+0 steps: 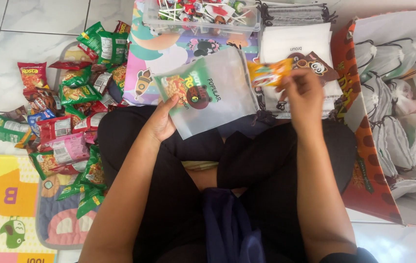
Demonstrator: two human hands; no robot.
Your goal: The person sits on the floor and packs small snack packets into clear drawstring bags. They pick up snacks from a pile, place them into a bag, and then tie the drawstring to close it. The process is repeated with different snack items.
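Left hand (pixel 160 122) fingers pinch one translucent pouch (pixel 208 97) — right hand (pixel 304 90) fingers grip one orange snack packet (pixel 269 72).

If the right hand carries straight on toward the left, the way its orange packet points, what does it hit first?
Most likely the open mouth of the frosted drawstring pouch held by the left hand. The right hand pinches the orange snack packet, whose tip already sits at the pouch's edge; depth there is unclear.

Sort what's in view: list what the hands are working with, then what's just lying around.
In hand:
left hand holding translucent pouch
right hand holding orange snack packet

Lying about:
snack pile
lollipop tub
stacked empty pouches
box of filled pouches
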